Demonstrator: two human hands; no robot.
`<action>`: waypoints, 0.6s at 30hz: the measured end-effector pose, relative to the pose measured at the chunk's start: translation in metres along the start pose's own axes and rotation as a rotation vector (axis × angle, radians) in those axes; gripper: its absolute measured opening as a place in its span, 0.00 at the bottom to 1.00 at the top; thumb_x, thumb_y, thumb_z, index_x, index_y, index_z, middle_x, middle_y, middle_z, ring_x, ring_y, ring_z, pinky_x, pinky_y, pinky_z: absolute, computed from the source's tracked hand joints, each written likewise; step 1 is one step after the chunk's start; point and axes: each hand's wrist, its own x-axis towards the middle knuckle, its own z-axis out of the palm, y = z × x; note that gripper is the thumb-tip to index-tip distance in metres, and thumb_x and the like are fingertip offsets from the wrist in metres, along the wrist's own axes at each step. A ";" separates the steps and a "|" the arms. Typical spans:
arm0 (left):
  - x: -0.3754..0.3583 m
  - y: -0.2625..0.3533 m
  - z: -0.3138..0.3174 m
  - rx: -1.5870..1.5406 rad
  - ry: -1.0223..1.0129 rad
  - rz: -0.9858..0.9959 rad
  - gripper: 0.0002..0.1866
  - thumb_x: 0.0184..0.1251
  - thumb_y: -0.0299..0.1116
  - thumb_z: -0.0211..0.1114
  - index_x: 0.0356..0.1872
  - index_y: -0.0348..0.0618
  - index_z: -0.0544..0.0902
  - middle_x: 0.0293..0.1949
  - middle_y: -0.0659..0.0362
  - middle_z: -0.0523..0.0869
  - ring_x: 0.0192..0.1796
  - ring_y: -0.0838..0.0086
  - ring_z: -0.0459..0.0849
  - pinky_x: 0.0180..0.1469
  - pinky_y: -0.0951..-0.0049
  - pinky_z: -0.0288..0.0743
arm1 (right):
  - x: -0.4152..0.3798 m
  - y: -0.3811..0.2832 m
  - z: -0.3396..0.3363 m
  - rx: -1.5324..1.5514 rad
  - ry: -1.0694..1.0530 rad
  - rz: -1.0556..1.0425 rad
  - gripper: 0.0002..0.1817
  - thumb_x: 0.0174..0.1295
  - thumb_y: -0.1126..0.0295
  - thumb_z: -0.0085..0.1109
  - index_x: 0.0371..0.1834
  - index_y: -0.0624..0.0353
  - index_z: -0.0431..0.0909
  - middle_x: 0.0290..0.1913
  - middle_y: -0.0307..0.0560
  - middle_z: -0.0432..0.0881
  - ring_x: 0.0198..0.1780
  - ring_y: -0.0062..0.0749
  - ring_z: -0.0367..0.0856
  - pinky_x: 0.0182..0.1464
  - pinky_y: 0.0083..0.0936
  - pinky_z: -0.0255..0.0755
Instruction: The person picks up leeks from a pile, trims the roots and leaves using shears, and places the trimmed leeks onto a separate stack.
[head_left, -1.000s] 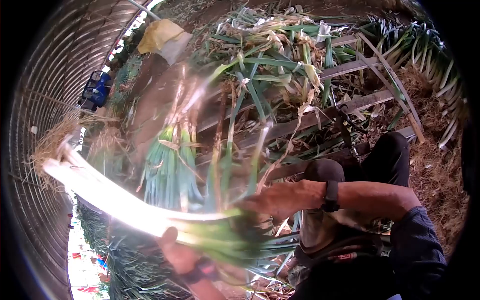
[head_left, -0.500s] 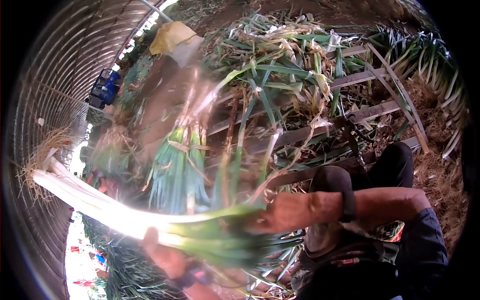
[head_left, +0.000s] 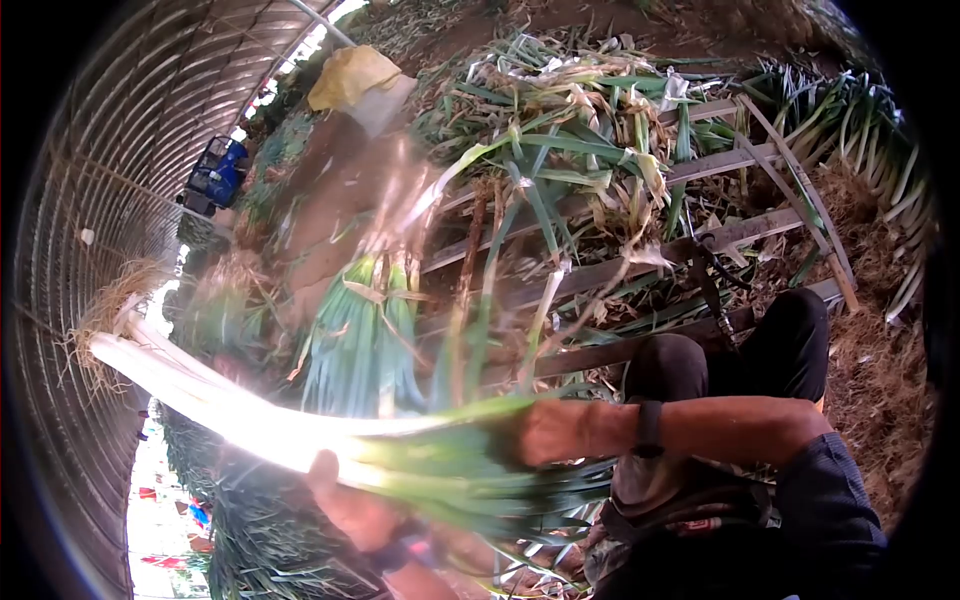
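Observation:
A bunch of long green onions stretches across the middle, its hairy roots at the left end and its green leaves toward my body. Glare washes out part of the white stalks. My left hand is wrapped around the bunch from below, near where white turns green, with its thumb showing on the stalks. Closer to my body, my right hand, with a dark band on the wrist, is closed on the leaf end. Its fingertips are partly hidden in dark blur among the leaves.
Beyond the bunch stands another onion bundle, and a heap of leaves and dry husks lies over wooden slats. More onions line the upper right. A yellow sack and a blue machine are farther off.
The root end of the onions has shifted slightly right in view. My right forearm sits a little lower and farther left at the wrist. Both hands keep their hold.

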 end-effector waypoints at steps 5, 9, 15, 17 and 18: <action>-0.008 0.024 0.009 -0.057 -0.036 -0.052 0.36 0.66 0.51 0.69 0.68 0.37 0.71 0.60 0.43 0.81 0.60 0.51 0.81 0.68 0.44 0.73 | -0.055 0.041 0.018 -0.036 0.071 0.023 0.09 0.67 0.67 0.55 0.26 0.49 0.78 0.23 0.39 0.76 0.24 0.28 0.79 0.26 0.32 0.73; -0.005 0.030 -0.027 -0.028 0.175 0.104 0.33 0.67 0.50 0.68 0.66 0.38 0.73 0.56 0.45 0.83 0.57 0.53 0.83 0.64 0.48 0.76 | -0.072 0.142 -0.028 -0.032 0.023 0.157 0.05 0.68 0.68 0.58 0.33 0.50 0.81 0.25 0.41 0.78 0.28 0.28 0.81 0.30 0.34 0.77; -0.001 0.015 -0.057 0.170 0.127 0.276 0.25 0.69 0.46 0.66 0.58 0.39 0.77 0.47 0.50 0.85 0.48 0.59 0.85 0.52 0.58 0.82 | -0.038 0.279 -0.138 -0.374 0.068 0.922 0.15 0.75 0.73 0.52 0.60 0.56 0.81 0.25 0.45 0.82 0.19 0.23 0.77 0.17 0.24 0.73; 0.002 0.015 -0.038 0.196 0.055 0.298 0.24 0.68 0.45 0.66 0.58 0.39 0.77 0.47 0.51 0.85 0.48 0.60 0.85 0.51 0.57 0.82 | -0.037 0.298 -0.161 -0.179 0.256 1.018 0.12 0.71 0.73 0.56 0.54 0.59 0.82 0.25 0.51 0.84 0.21 0.33 0.81 0.23 0.33 0.78; 0.002 0.015 -0.028 0.209 0.021 0.308 0.24 0.68 0.44 0.66 0.58 0.39 0.77 0.46 0.51 0.85 0.47 0.61 0.85 0.50 0.57 0.82 | -0.039 0.298 -0.171 -0.171 0.345 0.959 0.11 0.69 0.72 0.58 0.52 0.61 0.81 0.25 0.53 0.84 0.23 0.38 0.83 0.26 0.37 0.80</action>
